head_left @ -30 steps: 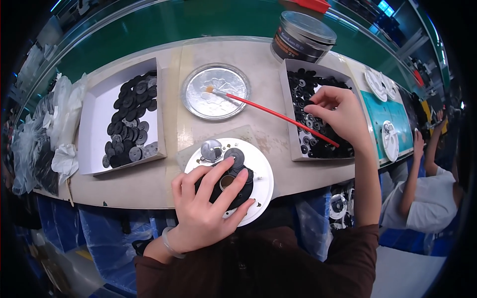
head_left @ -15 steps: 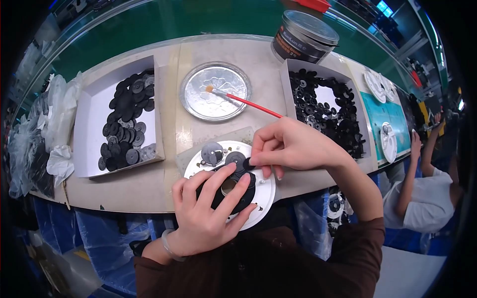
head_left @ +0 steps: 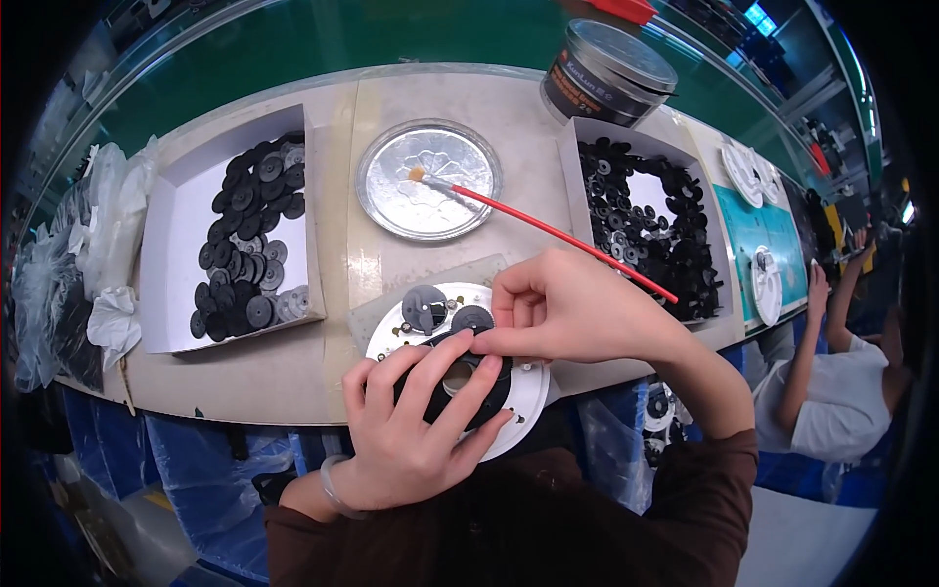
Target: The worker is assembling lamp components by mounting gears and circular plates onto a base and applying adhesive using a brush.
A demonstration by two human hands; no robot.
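Note:
A white round plate (head_left: 529, 399) lies in front of me at the table's near edge, its near part overhanging. On it sits a black ring-shaped part (head_left: 498, 395) around a pale hub. My left hand (head_left: 415, 432) grips this ring from above, fingers across it and thumb along its right side. My right hand (head_left: 579, 305) is pinched at the ring's far edge, its thumb tip meeting my left fingertips; whatever it holds is hidden there. Just beyond the fingertips shows a dark grey gear (head_left: 472, 318). Left of that, a grey round part (head_left: 424, 305) stands on the plate.
Boxes of black and grey gears (head_left: 161, 293) and small black parts (head_left: 575, 186) flank a metal lid (head_left: 430, 223). A red-handled brush (head_left: 558, 235) rests across the lid and right box. A tin (head_left: 611, 73) stands behind. Another person's arm (head_left: 814, 303) shows at right.
My right hand has shifted down and left, nearer the left fingertips; the small black piece in its pinch no longer shows. More of the brush handle is uncovered.

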